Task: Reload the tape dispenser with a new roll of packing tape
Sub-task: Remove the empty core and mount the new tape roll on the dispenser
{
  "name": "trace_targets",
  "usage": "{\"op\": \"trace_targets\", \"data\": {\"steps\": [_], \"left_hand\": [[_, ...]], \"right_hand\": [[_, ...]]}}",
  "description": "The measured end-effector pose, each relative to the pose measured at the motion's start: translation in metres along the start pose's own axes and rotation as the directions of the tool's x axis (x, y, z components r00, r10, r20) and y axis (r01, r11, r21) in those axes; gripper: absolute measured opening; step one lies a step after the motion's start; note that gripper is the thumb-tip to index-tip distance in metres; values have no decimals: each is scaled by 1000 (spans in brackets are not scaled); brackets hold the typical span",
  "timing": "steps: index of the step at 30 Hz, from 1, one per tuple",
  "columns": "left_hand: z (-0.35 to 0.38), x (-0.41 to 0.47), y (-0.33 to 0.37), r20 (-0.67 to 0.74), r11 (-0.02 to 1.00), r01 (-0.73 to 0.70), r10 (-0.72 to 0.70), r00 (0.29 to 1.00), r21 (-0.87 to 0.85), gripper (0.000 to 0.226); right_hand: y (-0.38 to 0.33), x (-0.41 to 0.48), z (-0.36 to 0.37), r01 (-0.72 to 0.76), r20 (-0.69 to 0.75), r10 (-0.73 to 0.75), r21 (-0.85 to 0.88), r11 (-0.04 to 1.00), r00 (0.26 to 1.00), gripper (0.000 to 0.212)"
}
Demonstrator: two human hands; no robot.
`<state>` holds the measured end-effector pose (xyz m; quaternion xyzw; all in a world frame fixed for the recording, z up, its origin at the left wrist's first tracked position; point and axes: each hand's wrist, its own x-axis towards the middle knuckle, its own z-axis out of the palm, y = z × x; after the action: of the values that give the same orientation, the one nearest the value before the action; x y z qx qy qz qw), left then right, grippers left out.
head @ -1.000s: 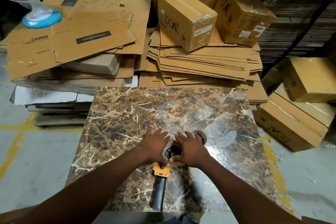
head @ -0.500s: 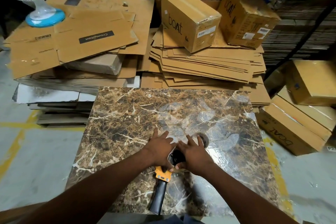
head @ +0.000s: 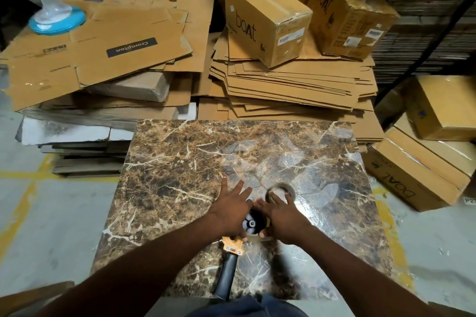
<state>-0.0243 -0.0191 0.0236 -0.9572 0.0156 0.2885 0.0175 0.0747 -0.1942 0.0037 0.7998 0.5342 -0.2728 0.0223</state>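
The tape dispenser [head: 233, 247] lies on the marble table [head: 180, 175], with an orange body and a black handle pointing toward me. Its black hub [head: 251, 222] shows between my hands. My left hand [head: 231, 210] presses on the left side of the dispenser head, fingers spread forward. My right hand [head: 279, 219] covers the right side, its thumb on the rim of a clear tape roll [head: 265, 237] sitting at the hub. Most of that roll is hidden under the palm. A brown ring that looks like a tape core [head: 280, 188] lies flat just beyond my right fingertips.
Flattened cardboard [head: 283, 85] is stacked behind the table, with two sealed boxes [head: 265, 18] on top. More boxes [head: 422, 170] stand on the floor at the right. A fan with a blue base [head: 56, 19] sits at the far left.
My hands have parted a little, so the black hub shows more. My right hand has slid back, uncovering more of the brown ring beyond it. The dispenser stays in place.
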Motion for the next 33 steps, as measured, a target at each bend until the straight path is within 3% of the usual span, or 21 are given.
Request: {"op": "trace_targets", "data": {"steps": [8,13,18,22,23,25,28,33], "left_hand": [[12,0,7,-1,999,-40,40,999,6,109],[18,0,4,3,994,-33,33,999,-104,96],[28,-2,-8,-12,958,-43,41,999,-282,110],[28,-3,-14,73,917,13,17,997,-398,120],[28,-3,-15,103,907,37,7,995,-420,121],[29,-3,-17,156,873,92,-18,988,-478,121],[32,-3,-18,172,821,134,-45,984,-555,123],[40,-7,-9,217,773,172,-45,975,-610,141]], "right_hand": [[8,-12,18,13,-24,-13,-6,1000,1000,87],[8,-14,21,25,-24,-25,20,999,999,87],[6,-12,20,-43,-16,47,168,985,999,93],[5,-6,23,-196,128,149,562,804,981,103],[3,-5,24,-216,154,153,646,732,976,97],[-2,-5,21,-253,171,191,762,596,967,65],[-5,-3,24,-305,197,262,820,483,945,36],[-9,-1,30,-374,279,288,853,364,916,25]]}}
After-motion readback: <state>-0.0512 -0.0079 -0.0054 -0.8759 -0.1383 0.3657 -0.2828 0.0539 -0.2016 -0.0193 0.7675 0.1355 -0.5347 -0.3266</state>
